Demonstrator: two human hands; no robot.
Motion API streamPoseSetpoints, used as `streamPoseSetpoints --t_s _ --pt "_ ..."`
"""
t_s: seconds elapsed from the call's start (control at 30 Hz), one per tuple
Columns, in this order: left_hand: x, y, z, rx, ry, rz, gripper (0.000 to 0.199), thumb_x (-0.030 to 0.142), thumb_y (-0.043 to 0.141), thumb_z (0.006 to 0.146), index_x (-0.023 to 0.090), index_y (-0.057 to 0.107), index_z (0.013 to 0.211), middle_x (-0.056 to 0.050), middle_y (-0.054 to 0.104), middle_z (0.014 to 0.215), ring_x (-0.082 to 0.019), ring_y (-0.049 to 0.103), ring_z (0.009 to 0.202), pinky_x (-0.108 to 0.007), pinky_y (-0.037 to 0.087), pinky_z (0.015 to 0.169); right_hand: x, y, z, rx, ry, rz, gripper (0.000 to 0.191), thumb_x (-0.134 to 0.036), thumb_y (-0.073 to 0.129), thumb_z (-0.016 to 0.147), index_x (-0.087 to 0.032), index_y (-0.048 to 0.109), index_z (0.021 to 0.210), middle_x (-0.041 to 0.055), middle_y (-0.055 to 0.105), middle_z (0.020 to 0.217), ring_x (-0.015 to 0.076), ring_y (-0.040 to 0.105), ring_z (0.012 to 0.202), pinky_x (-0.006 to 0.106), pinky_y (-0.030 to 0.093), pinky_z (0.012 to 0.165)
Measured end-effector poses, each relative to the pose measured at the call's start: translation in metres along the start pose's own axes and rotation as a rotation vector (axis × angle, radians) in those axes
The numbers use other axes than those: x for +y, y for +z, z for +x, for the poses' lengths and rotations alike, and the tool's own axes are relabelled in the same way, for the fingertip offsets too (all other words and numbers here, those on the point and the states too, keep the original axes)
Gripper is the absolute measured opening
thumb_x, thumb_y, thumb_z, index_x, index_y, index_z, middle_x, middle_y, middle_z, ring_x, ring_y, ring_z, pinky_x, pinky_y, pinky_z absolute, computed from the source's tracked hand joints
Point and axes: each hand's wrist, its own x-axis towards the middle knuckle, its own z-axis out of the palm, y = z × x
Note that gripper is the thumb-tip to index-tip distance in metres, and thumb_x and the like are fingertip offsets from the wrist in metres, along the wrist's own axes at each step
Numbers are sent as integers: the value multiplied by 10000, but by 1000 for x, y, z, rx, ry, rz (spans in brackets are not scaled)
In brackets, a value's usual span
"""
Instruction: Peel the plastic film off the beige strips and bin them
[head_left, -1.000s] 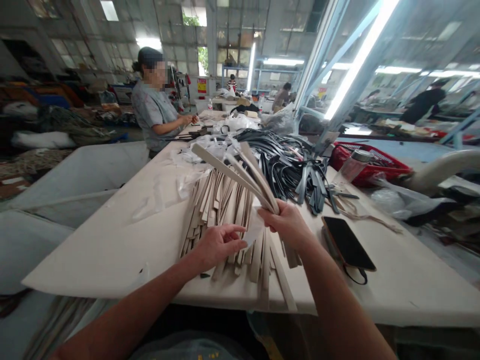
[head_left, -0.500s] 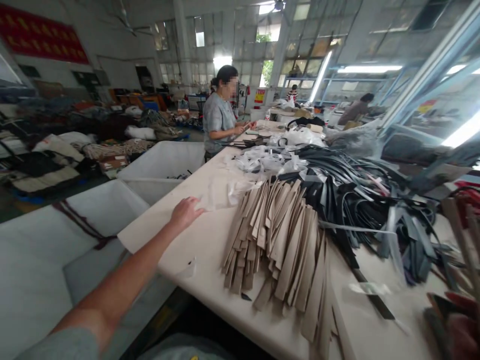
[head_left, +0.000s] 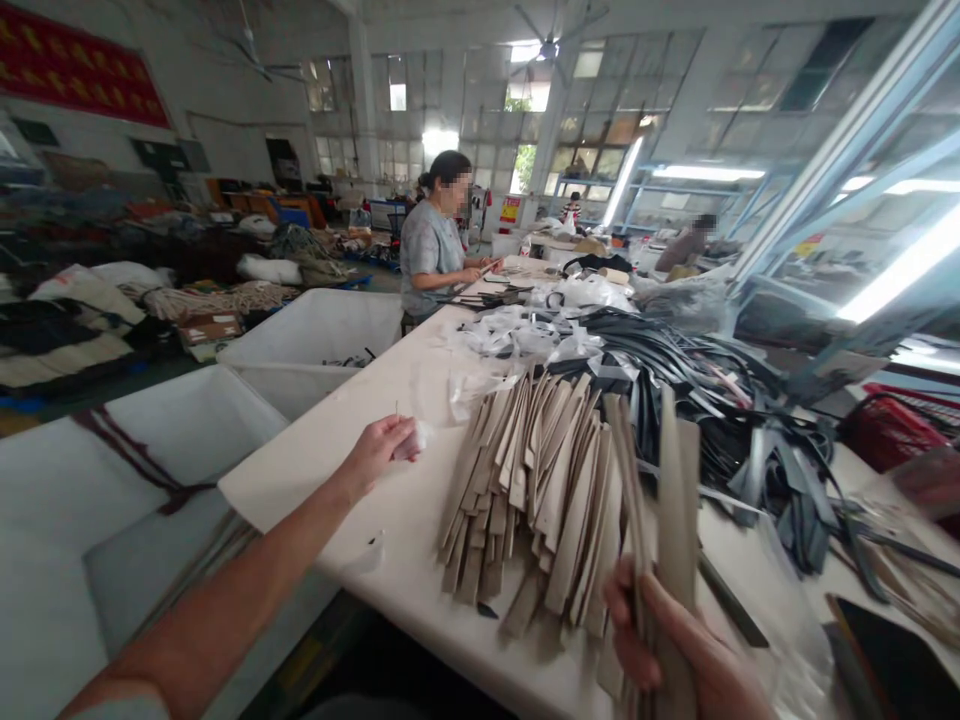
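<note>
Presently the right hand (head_left: 709, 650) holds a few beige strips (head_left: 677, 510) near their lower part, its fingers wrapped narrowly around them; the strips stand almost upright, with their upper ends loose and slightly spread; the left hand (head_left: 375, 450) is above the left side of the table (head_left: 322, 455), its fingertips pinched on a small clear piece (head_left: 417, 438), which looks like plastic; whether this hand touches the table, I cannot tell.

The other beige strips lie in a pile (head_left: 499, 500) between the two hands; black strips (head_left: 675, 350) are heaped behind it.

For good work, I think the right hand should grip firmly but without bending the strips, and lift them well away from the pile, so that no neighbour is dragged; the left should release the light piece low and apart, because it could cling to the fingers or slide under the strips.
</note>
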Motion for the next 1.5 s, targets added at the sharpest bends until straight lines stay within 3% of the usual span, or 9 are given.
streamPoseSetpoints --t_s 0.2,0.37,0.63,0.77,0.87,0.97,1.13,1.27,1.5 --pt "33 27 -67 -152 -35 -341 370 508 669 779 154 571 734 25 567 564 -94 514 488 -222 432 514 7 74 37 -330 155 -111 551 -571 684 791 -98 721 1072 -18 506 478 72 394 400 163 305 356" --pt "35 33 -95 -241 -42 -320 375 516 676 772 155 583 732 28 566 575 -104 513 505 -236 430 519 12 107 53 -305 154 -59 477 -540 734 713 -135 726 965 -21 542 472 94 469 398 184 404 382" --pt "16 17 -95 -235 8 -28 313 473 657 782 160 649 761 12 606 628 -121 522 589 -236 411 576 -6 114 67 -137 -113 -211 448 -540 746 684 -140 709 883 -44 520 458 88 418 397 188 306 362" --pt "14 -3 -81 -158 59 221 405 532 635 788 173 683 968 -57 703 898 -205 629 817 -299 476 737 -28 116 66 -98 -249 -316 406 -517 738 683 -139 723 829 -37 529 452 93 437 430 207 316 412" --pt "25 -8 -71 -30 144 139 497 543 602 809 167 634 1133 -110 666 1158 -250 606 1053 -349 460 901 -38 122 66 -125 -333 -482 389 -510 688 712 -130 716 790 -36 519 433 99 439 428 224 329 444" --pt "44 4 -65 -160 160 -134 485 484 652 797 168 619 1163 -112 649 1223 -246 570 1152 -349 423 977 -42 134 66 -181 -373 -600 360 -498 650 738 -142 672 692 -34 517 433 93 431 418 222 326 437" --pt "55 33 -69 -508 -7 -458 306 413 712 776 143 717 921 -70 738 914 -181 654 850 -314 474 848 -56 147 72 -162 -463 -671 310 -462 645 743 -155 657 700 -38 537 451 95 453 394 206 330 396" --pt "34 33 -80 -404 -166 -588 279 398 772 717 143 731 823 -16 704 666 -127 621 646 -269 471 737 -73 146 84 -48 -542 -705 314 -423 663 725 -125 728 801 -49 506 429 86 427 379 198 297 378" --pt "1 12 -112 -379 -394 -592 309 347 814 664 153 745 895 -28 722 685 -116 613 604 -240 450 652 -73 149 113 -5 -500 -569 327 -413 703 690 -107 733 802 -52 505 414 65 384 349 186 283 345"
